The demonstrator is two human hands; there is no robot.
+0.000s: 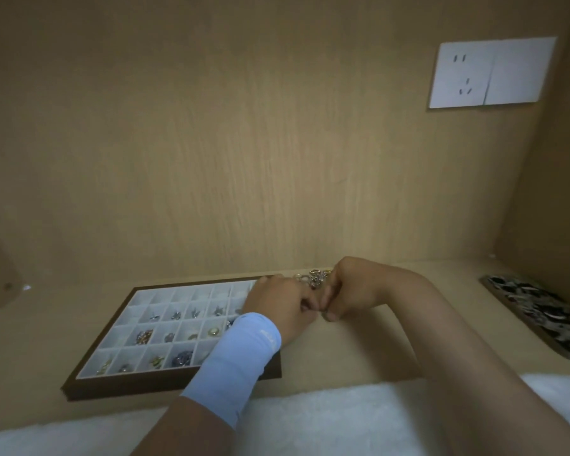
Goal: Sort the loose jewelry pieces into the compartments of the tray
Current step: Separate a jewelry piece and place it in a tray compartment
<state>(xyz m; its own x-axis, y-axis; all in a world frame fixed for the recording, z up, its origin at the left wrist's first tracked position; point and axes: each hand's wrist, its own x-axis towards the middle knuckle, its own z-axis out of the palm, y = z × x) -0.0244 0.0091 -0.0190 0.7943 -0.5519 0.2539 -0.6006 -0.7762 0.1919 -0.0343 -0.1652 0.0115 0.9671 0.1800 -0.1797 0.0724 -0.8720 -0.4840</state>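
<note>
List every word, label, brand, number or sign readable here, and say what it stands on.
Nothing here can be read.
Blue sleeve: a small white print, too blurred to read.
Wall socket plate: slots only, no text.
Tray: no label visible.

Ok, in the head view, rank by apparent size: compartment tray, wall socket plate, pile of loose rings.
1. compartment tray, partly covered
2. wall socket plate, farther from the camera, so true size unsure
3. pile of loose rings, partly hidden

Tray (pixel 79 381) L on shelf; ring pile (pixel 313 278) behind hands (R of tray).
</note>
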